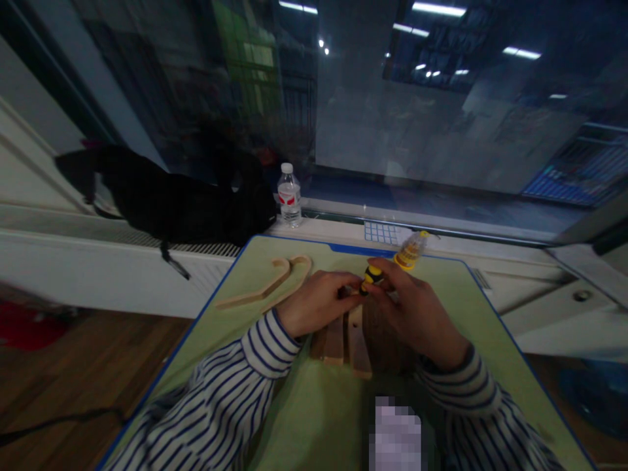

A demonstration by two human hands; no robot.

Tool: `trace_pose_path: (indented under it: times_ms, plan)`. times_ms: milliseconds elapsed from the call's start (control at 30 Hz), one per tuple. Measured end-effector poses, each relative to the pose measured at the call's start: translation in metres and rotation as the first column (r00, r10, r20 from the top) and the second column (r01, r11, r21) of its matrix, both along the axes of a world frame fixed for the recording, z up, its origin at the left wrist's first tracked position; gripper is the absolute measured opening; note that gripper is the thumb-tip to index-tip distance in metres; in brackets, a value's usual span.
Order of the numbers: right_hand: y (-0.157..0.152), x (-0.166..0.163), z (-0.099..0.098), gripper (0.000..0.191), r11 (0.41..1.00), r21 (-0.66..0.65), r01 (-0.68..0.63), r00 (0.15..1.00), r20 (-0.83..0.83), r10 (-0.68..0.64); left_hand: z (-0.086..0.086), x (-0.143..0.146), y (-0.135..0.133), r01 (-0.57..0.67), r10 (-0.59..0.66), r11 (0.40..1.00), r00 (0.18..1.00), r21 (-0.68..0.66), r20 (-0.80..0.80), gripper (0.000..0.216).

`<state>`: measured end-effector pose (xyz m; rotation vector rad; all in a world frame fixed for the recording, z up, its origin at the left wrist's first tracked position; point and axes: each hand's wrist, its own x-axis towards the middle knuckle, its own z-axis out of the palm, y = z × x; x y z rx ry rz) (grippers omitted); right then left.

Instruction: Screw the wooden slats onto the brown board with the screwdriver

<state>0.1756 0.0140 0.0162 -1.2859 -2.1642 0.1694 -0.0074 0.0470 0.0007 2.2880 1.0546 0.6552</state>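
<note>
My right hand (417, 307) grips the yellow-and-black handle of a short screwdriver (373, 273) between thumb and fingers. The fingertips of my left hand (321, 301) are pinched together at the handle's lower end; what they hold is hidden. Beneath both hands lies a dark brown wooden board (392, 343). On it are two lighter wooden strips, a left one (334, 343) and a right one (360, 347) with a small dark hole. The screwdriver's tip cannot be seen. Left of my left hand rest two hook-ended wooden pieces, one (260, 296) farther out and one (300, 275) nearer.
The light green table (314, 418) has a blue edge. A glue bottle (411, 250) with a yellow cap and base stands at its far side. On the windowsill are a water bottle (289, 199), a black bag (171, 199) and a blue-and-white grid sheet (381, 232).
</note>
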Motion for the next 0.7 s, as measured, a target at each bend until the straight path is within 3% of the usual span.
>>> trace_pose_path:
  times_ms: [333, 700]
  plan:
    - [-0.0030, 0.0007, 0.0052, 0.047, 0.996, 0.084, -0.033, 0.997, 0.079, 0.026, -0.0025, 0.0001, 0.0008, -0.027, 0.028, 0.999, 1.000, 0.030, -0.015, 0.017]
    - [-0.0024, -0.0003, 0.0050, 0.036, 1.000, 0.013, -0.015, 0.998, 0.062, 0.014, -0.0040, 0.0026, 0.0005, 0.024, -0.024, 1.000, 1.000, 0.008, 0.004, 0.018]
